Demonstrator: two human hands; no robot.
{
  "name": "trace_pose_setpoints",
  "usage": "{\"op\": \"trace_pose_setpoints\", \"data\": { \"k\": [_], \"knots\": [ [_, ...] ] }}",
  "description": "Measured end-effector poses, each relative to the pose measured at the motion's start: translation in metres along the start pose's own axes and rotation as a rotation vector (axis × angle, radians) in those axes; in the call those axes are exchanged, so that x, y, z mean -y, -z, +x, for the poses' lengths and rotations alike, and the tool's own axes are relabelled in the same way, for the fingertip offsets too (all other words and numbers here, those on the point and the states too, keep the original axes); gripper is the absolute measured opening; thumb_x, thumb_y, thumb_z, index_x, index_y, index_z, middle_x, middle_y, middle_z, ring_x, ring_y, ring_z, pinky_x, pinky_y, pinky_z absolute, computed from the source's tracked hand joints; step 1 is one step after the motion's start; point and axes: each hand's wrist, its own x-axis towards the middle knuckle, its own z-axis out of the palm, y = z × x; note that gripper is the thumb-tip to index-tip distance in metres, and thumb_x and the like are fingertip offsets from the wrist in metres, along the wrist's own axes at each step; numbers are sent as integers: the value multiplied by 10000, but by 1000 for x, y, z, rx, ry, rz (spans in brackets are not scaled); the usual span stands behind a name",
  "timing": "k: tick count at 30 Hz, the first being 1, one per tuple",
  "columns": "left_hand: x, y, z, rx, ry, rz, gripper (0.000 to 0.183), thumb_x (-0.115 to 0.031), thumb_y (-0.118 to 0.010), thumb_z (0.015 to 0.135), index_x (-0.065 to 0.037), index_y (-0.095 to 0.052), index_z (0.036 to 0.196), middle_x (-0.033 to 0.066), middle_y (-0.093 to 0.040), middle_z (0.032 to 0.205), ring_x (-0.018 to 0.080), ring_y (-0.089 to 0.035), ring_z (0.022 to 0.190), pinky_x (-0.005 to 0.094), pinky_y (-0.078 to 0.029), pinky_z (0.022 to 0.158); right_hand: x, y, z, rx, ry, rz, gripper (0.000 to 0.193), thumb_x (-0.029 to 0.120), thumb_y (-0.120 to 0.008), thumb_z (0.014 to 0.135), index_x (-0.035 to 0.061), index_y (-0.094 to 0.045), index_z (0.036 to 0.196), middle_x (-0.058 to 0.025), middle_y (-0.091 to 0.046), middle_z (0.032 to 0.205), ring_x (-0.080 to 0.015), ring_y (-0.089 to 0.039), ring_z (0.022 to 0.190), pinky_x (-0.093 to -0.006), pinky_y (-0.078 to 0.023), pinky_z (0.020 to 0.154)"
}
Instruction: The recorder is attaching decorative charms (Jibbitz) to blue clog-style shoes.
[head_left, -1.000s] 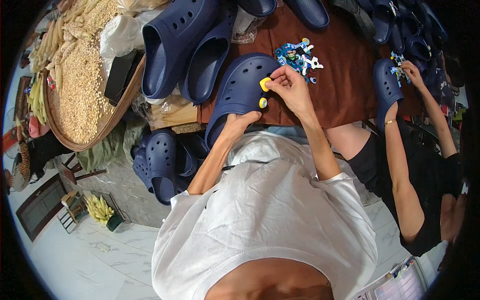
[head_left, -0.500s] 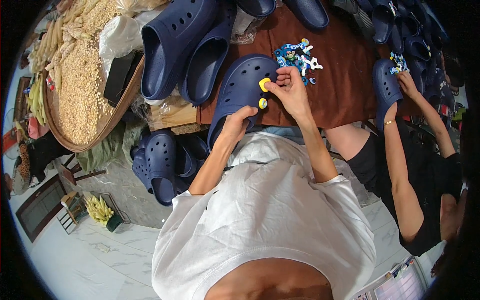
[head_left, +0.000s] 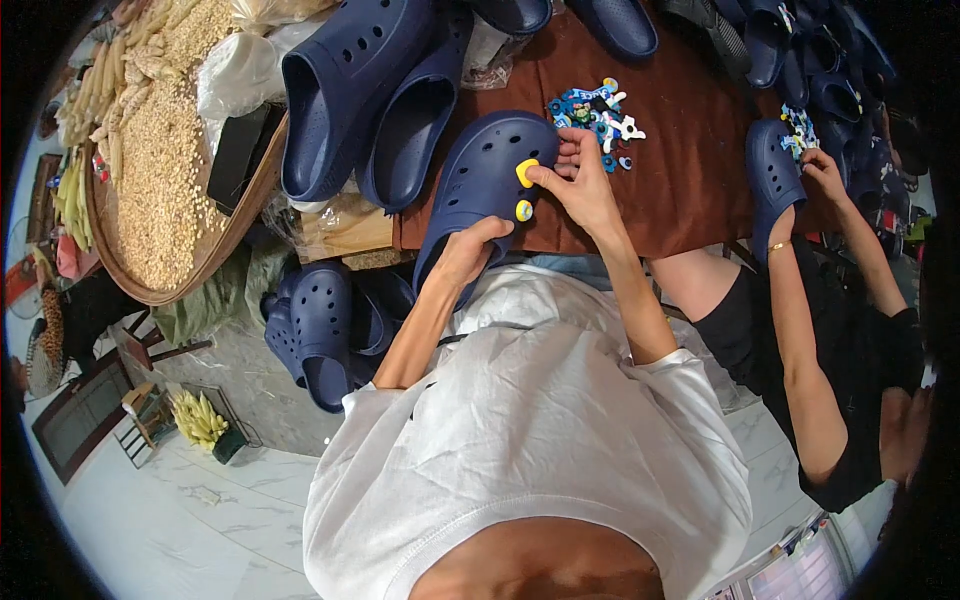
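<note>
In the head view, both forearms come up from the white sleeves and converge on a navy clog [head_left: 482,160], which lies ahead of the left hand and to the left of the right hand. The left hand [head_left: 470,250] grips the clog near its opening, thumb laid forward along the outside; its other fingers are largely hidden by the shoe. The right hand [head_left: 582,185] comes in from the right, wrist bent inward and fingers curled, with the thumb's tip on a yellow charm [head_left: 525,173]. Whether it pinches the charm or merely presses it is hard to make out. Just below that thumb, a round charm [head_left: 524,210] sits on the clog.

Beyond the right hand, a pile of charms [head_left: 597,113] lies on brown cloth [head_left: 690,165], too jumbled to separate. Well to its right, a co-worker's hand [head_left: 823,172] reaches to another clog [head_left: 772,165]. Ahead of the left hand, more navy clogs [head_left: 350,80] are cut off by the upper edge.
</note>
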Motion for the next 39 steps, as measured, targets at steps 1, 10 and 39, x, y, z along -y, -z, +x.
{"op": "trace_pose_setpoints", "data": {
  "k": [1, 10, 39],
  "knots": [
    [0, 2, 2, 8, 23, -9, 186, -55, -660, 816, 9, -666, 990, 41, -637, 972, 145, -579, 903, 303, -442, 852, 1, 0, 0, 4, -15, 17, 760, 293, -862, 749, -5, -416, 1286, -150, -462, 1173, -216, -531, 1036, -339, -504, 878],
    [3, -5, 8, -132, -5, -81, 127, -34, -637, 771, 0, -682, 885, 63, -668, 927, 175, -615, 881, 318, -459, 866, 22, -11, -14, -112, 182, -79, 409, 229, -807, 807, 41, -621, 1120, -82, -595, 1059, -194, -599, 968, -324, -517, 787],
    [18, 2, 12, -30, -65, -142, 142, -34, -678, 796, 8, -684, 931, 32, -657, 894, 123, -605, 857, 286, -464, 806, 39, 2, -18, 46, 247, -79, 293, 21, -731, 828, 81, -732, 1115, -52, -628, 1010, -131, -641, 878, -240, -549, 720]
  ]
}}
